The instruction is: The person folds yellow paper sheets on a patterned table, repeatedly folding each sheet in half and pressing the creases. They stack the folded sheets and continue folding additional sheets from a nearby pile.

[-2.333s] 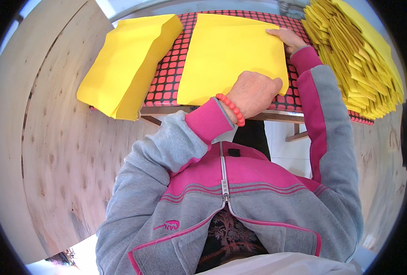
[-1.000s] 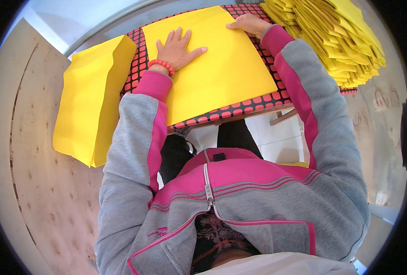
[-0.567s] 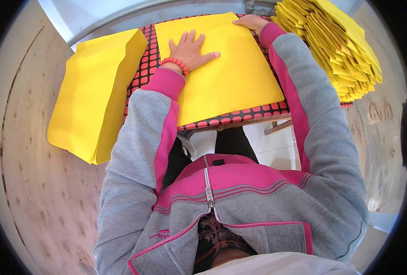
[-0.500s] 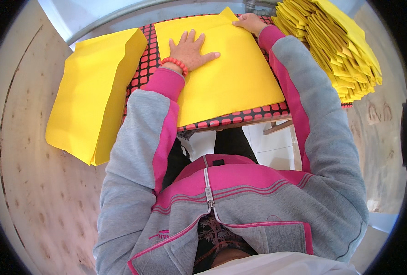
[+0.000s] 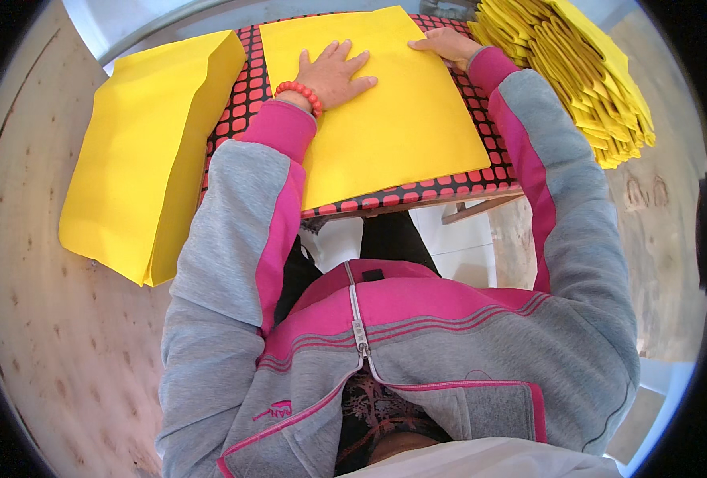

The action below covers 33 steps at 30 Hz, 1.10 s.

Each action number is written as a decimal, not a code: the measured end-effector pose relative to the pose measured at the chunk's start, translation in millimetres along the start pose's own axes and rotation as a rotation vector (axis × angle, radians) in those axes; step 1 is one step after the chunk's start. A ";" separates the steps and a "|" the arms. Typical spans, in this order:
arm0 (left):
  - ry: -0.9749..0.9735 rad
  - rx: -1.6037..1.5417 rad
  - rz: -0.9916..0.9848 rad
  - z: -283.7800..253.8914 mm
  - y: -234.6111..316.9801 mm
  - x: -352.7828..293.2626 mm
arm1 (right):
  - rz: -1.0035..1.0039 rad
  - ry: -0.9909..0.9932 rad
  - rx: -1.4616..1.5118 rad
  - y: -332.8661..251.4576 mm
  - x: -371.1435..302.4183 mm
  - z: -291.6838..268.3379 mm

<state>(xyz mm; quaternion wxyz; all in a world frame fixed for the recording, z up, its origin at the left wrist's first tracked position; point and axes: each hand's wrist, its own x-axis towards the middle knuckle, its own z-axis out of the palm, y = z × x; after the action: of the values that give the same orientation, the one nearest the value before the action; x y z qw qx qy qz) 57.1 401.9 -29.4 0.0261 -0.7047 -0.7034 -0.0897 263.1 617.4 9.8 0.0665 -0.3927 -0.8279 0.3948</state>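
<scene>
A flat yellow fabric sheet (image 5: 393,119), possibly several layers thick, lies on a red-and-black patterned table cover (image 5: 246,92). My left hand (image 5: 329,78), a red bead bracelet at its wrist, presses flat on the sheet's upper left part with fingers spread. At the upper right edge of the same sheet, my right hand (image 5: 447,46) has its thumb and curled fingers closed on the border. Its fingertips are partly hidden. The sheet's top edge now lies smooth.
To the left stands a thick stack of yellow fabric pieces (image 5: 130,143), overhanging the table's side. A tall pile of folded yellow pieces (image 5: 581,88) sits at the far right. Wooden boards (image 5: 43,295) flank the left side. The table's front edge runs close to my body.
The raised fold at the sheet's top right corner has been laid flat. My right hand has shifted slightly right along the edge; my left hand stays pressed on the sheet.
</scene>
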 end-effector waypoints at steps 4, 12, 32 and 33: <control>0.014 -0.034 0.007 -10.1 1.8 -4.8 | -0.479 0.288 -0.590 -12.1 -12.8 15.3; -0.179 -0.033 -0.065 -40.4 6.6 -25.6 | -0.865 0.681 -0.915 -12.1 -30.9 42.3; -0.160 -0.071 -0.056 -44.9 2.5 -30.5 | -0.721 0.551 -1.081 -21.6 -75.0 48.4; -0.154 -0.086 -0.049 -45.6 0.4 -30.6 | -0.681 0.564 -0.931 -22.8 -72.7 37.8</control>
<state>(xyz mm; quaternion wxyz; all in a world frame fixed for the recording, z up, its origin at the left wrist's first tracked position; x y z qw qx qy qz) 53.6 364.2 10.5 -0.0608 -0.6926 -0.7157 -0.0659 283.3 534.9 14.8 0.2261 -0.1845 -0.9417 -0.1675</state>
